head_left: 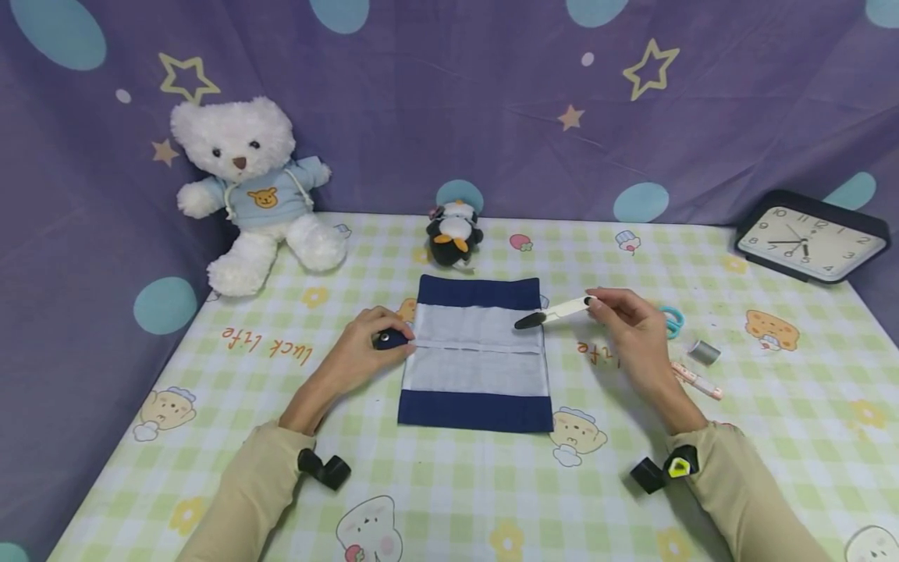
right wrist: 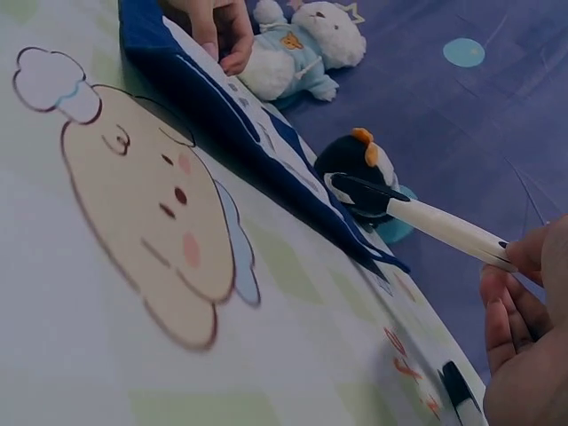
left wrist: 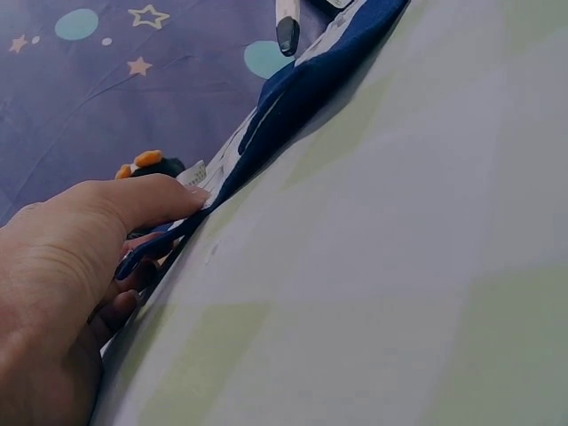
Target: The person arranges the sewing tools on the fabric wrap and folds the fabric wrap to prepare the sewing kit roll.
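A flat fabric piece, navy at both ends and pale grey-white between, lies on the table with a seam-like line across its middle. From its left edge a small navy tab with a round snap sticks out. My left hand pinches the fabric at this edge; in the left wrist view the thumb lies on top, with fingers beneath. In my right hand is a white pen-like tool, pinched at its far end. The tool's black end points left over the fabric's right side.
Beside the right hand lie teal-handled scissors, a grey thread spool and a slim pinkish item. A penguin toy, a white teddy bear and a black-framed clock stand along the back of the checked tablecloth.
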Demonstrator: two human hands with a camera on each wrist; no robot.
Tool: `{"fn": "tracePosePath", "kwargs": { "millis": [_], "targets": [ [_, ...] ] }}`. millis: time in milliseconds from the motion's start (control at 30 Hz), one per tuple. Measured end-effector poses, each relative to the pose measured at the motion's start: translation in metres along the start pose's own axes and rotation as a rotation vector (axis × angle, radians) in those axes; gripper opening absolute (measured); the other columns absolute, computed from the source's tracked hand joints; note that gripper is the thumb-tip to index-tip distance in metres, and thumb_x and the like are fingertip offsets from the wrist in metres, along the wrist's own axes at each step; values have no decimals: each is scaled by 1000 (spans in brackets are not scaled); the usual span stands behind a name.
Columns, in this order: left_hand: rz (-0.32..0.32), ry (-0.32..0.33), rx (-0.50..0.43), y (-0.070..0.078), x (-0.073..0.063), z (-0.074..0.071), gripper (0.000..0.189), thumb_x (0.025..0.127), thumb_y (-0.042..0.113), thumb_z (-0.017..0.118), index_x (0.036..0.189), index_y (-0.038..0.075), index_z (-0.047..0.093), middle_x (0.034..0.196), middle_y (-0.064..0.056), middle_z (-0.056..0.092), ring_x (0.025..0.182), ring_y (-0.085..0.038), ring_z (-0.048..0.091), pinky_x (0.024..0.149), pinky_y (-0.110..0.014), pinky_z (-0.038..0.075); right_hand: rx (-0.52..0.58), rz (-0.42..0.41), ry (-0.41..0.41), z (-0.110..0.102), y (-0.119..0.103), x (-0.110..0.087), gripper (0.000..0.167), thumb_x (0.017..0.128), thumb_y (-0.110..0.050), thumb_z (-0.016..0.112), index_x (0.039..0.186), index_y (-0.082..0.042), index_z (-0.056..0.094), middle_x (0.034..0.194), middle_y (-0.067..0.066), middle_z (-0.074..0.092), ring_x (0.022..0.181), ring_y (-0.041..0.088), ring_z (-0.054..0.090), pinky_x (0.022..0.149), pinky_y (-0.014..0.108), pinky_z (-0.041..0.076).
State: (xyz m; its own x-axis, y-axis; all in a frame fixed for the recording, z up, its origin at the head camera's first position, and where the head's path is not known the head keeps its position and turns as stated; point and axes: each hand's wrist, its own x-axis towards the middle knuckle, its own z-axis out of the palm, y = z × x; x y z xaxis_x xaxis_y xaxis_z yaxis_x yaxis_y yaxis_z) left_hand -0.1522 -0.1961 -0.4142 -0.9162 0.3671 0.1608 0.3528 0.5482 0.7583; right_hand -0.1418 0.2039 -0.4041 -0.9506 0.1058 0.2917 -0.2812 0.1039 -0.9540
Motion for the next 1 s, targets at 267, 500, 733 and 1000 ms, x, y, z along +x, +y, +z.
{"fn": "tracePosePath", "kwargs": {
  "millis": [267, 500, 733, 1000],
  "targets": [
    [2, -7, 2, -1, -1, 0, 12, 93, 21, 81, 103, 17, 77, 114, -3, 64, 109, -27, 53, 83, -44, 47, -40, 11, -26, 21, 5, 7, 22, 101, -2, 65, 118, 10, 70, 98, -1, 75, 85, 8, 69, 80, 20, 53],
    [-2, -11, -4, 0, 0, -1, 12, 92, 21, 81, 102, 17, 77, 115, -3, 64, 110, -28, 53, 82, -44, 48, -45, 47, -53, 34, 5, 13, 22, 101, -7, 67, 118, 5, 73, 101, 4, 75, 85, 14, 69, 54, 20, 49],
    [5, -5, 7, 1, 1, -1, 12, 92, 20, 82, 102, 16, 77, 115, -4, 65, 110, -28, 54, 84, -44, 48, -1, 7, -88, 46, 7, 21, 20, 100, -1, 67, 116, 9, 72, 104, 8, 76, 86, 13, 69, 79, 23, 54],
    [10, -3, 14, 0, 1, -1, 11, 92, 21, 82, 102, 16, 77, 115, -4, 65, 110, -28, 54, 84, -45, 48, -8, 23, -137, 56, 9, 28, 22, 101, -6, 68, 118, 7, 73, 109, 20, 73, 88, 13, 69, 82, 25, 55]
  ]
}}
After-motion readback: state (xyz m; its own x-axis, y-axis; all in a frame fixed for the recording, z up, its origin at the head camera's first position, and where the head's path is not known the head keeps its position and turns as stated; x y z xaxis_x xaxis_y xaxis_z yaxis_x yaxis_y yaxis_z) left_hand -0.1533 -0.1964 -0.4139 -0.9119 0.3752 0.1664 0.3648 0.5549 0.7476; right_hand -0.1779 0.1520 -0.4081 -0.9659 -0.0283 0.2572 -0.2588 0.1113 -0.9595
